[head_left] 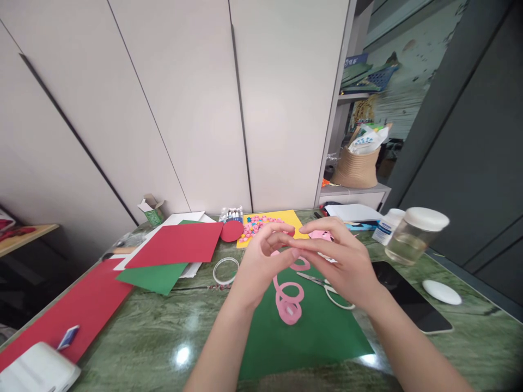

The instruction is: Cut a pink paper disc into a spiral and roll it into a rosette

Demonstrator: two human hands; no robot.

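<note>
My left hand (259,264) and my right hand (349,267) meet in front of me, fingertips curled together above a green sheet (310,332). Between them they pinch the upper end of a curled pink paper strip (291,291), whose loops trail below the fingers. The held end is mostly hidden by my fingers. White-handled scissors (341,298) lie on the green sheet, just under my right hand. A roll of clear tape (225,270) sits to the left of my left hand.
Left are red paper (175,245), a red circle (231,231) and a white device (38,367). Pink beads (255,224) lie on yellow paper (292,218) behind my hands. A phone (408,294), white oval object (442,292), lidded jar (412,239) and white bottle (388,226) are right.
</note>
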